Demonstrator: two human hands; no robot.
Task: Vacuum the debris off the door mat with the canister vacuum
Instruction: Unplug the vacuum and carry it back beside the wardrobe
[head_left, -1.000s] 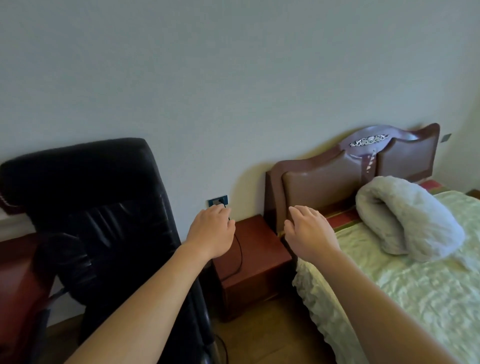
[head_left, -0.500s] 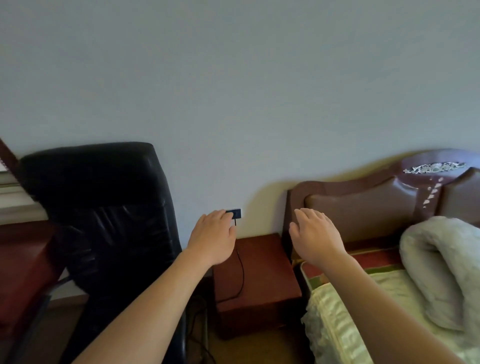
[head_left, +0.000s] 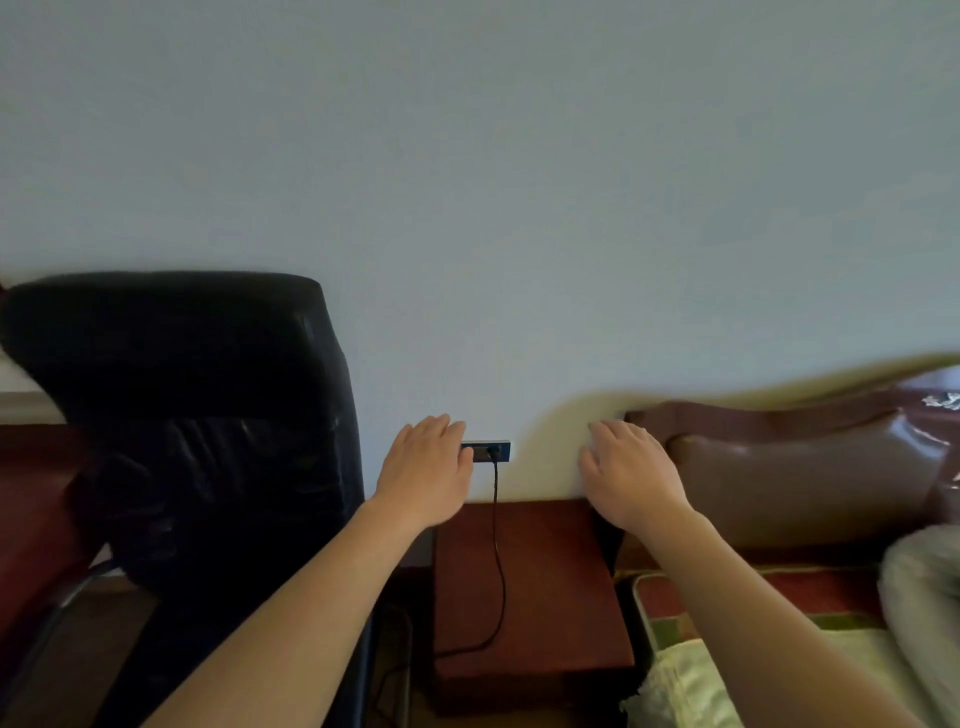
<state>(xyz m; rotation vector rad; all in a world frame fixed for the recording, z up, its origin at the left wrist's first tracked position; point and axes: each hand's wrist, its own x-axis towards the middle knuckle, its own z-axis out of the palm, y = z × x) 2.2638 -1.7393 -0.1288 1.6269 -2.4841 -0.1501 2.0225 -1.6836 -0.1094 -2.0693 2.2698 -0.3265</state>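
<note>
Head view: pale wall (head_left: 467, 182), black chair (head_left: 197, 415) at eight o'clock, bed (head_left: 685, 686) at four; left hand (head_left: 426, 473) and right hand (head_left: 631, 475), spread, flank the socket (head_left: 500, 451).

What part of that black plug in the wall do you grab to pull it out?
Pinch the plug by its stubby body, right where it sits in the wall socket, not by the thin cord hanging below it. Come straight at the wall from the front, since the plug seems to stick out towards you. The left hand is nearest, just beside the socket.
</note>
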